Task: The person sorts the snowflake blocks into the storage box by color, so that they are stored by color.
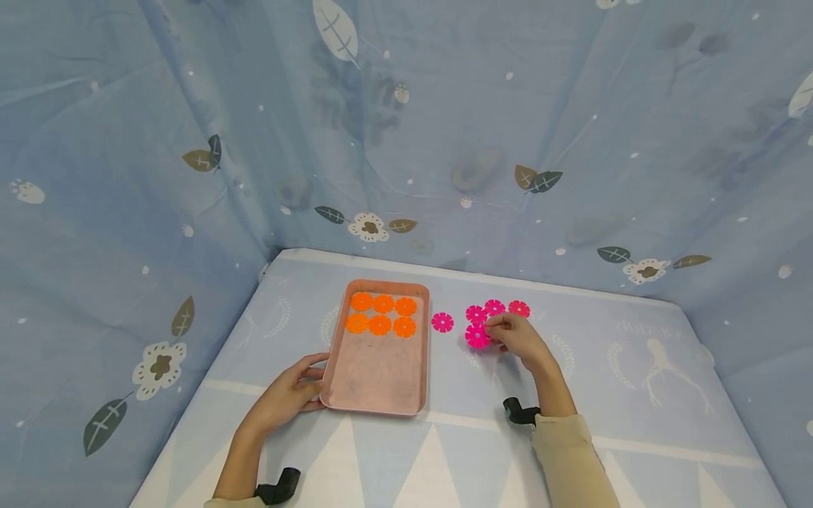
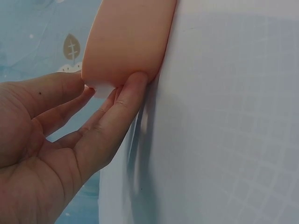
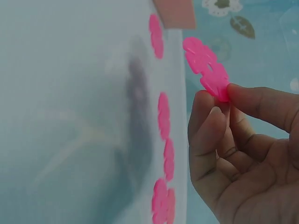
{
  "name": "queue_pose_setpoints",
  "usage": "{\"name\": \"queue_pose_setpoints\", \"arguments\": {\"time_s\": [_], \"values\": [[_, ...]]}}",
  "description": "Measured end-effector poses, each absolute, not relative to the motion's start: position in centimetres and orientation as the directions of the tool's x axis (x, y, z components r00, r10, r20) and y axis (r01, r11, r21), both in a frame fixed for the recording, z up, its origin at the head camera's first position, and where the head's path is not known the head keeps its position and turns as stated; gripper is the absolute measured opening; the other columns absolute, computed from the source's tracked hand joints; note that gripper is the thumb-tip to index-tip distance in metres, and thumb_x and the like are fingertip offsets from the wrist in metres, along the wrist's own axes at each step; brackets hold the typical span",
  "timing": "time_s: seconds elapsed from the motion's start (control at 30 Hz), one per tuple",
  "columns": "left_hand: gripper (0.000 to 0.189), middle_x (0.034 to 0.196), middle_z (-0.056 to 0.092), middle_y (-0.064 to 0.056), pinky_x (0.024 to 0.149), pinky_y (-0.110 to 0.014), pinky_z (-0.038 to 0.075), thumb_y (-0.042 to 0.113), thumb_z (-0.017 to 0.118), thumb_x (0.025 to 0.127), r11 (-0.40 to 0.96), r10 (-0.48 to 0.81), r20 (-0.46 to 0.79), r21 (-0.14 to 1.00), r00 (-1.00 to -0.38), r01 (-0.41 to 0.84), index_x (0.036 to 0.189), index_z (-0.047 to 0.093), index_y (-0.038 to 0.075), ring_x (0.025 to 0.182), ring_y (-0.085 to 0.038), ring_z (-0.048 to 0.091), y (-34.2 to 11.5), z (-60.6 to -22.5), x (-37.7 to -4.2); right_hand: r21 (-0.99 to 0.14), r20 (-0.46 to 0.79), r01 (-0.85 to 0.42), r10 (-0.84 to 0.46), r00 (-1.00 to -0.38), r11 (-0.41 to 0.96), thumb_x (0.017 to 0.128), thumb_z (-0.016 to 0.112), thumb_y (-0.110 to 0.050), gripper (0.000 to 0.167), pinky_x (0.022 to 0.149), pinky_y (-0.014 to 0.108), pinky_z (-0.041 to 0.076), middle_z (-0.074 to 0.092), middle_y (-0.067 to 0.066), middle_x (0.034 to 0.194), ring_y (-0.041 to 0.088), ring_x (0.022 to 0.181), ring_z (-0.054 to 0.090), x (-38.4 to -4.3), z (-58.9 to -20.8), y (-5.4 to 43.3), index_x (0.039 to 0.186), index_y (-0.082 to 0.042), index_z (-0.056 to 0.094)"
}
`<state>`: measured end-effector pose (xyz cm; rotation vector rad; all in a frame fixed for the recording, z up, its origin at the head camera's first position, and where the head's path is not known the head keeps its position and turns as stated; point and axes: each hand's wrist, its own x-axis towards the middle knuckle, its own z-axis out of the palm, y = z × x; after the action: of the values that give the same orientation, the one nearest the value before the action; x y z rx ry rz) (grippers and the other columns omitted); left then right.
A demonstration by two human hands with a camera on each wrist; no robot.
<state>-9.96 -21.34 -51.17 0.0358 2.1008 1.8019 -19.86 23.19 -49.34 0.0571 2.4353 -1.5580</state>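
My right hand [image 1: 517, 337] pinches a pink notched snowflake disc [image 3: 208, 67] between thumb and fingers, raised off the table as the right wrist view shows. Several more pink discs [image 1: 519, 309] lie flat just beyond that hand, and a single pink disc [image 1: 442, 322] rests between them and the tray. My left hand [image 1: 288, 395] grips the near left corner of a shallow salmon-pink tray [image 1: 375, 374]; its thumb and fingers span the tray's edge [image 2: 124, 42]. Inside the tray's far half, several orange notched discs [image 1: 380, 324] sit in two rows.
A pale patterned cloth [image 1: 470, 451] covers the table. Blue curtains [image 1: 444, 141] printed with leaves and flowers rise behind it and at both sides. Each wrist carries a black mount [image 1: 521, 411].
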Motion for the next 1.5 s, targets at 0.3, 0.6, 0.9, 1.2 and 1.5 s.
{"name": "queue_pose_setpoints", "arguments": {"time_s": [0.3,0.6,0.9,1.2,1.5], "values": [[0.051,0.135,0.046,-0.031,0.083,-0.041,0.059,0.002,0.053,0.102,0.175,0.255,-0.264,0.959,-0.93,-0.225,0.151,0.037,0.003,0.107,-0.037,0.063,-21.4,-51.2,-9.9,-0.918,-0.228,0.143,-0.197,-0.953,0.371,0.097,0.064,-0.012,0.02,0.069,0.035,0.055,0.065,0.013,0.095,0.028,0.085,0.064,-21.7,-47.6,17.4,0.109,0.003,0.064],[0.051,0.134,0.046,-0.03,0.082,-0.041,0.059,0.003,0.054,0.102,0.168,0.254,-0.261,0.96,-0.931,-0.224,0.151,0.038,0.003,0.107,-0.037,0.064,-21.4,-51.4,-9.9,-0.947,-0.218,0.133,-0.283,-0.934,0.291,0.097,0.065,-0.009,0.018,0.076,0.047,0.058,0.065,0.012,0.092,0.036,0.084,0.065,-22.9,-46.6,10.9,0.109,0.004,0.064],[0.052,0.133,0.047,-0.03,0.082,-0.041,0.059,0.003,0.055,0.102,0.16,0.261,-0.26,0.961,-0.93,-0.224,0.151,0.038,0.003,0.107,-0.036,0.064,-21.5,-51.4,-9.9,-0.948,-0.214,0.112,-0.333,-0.918,0.299,0.097,0.065,-0.006,0.015,0.067,0.04,0.061,0.068,0.012,0.085,0.035,0.075,0.068,-23.1,-47.7,5.0,0.106,0.005,0.067],[0.052,0.134,0.046,-0.031,0.082,-0.041,0.059,0.003,0.054,0.102,0.165,0.27,-0.254,0.963,-0.929,-0.215,0.151,0.037,0.002,0.108,-0.037,0.063,-21.5,-51.2,-9.9,-0.939,-0.278,0.17,-0.368,-0.887,0.299,0.094,0.066,-0.002,0.009,0.059,0.041,0.061,0.066,0.012,0.076,0.022,0.056,0.062,-22.8,-50.4,2.0,0.098,0.005,0.068],[0.052,0.135,0.045,-0.032,0.082,-0.04,0.059,0.003,0.054,0.102,0.155,0.278,-0.247,0.965,-0.928,-0.21,0.151,0.038,0.002,0.109,-0.038,0.063,-21.6,-51.3,-9.8,-0.917,-0.307,0.171,-0.365,-0.879,0.36,0.092,0.069,-0.002,0.004,0.056,0.037,0.061,0.065,0.011,0.073,0.022,0.055,0.065,-22.3,-51.1,0.5,0.09,0.002,0.069]]}}
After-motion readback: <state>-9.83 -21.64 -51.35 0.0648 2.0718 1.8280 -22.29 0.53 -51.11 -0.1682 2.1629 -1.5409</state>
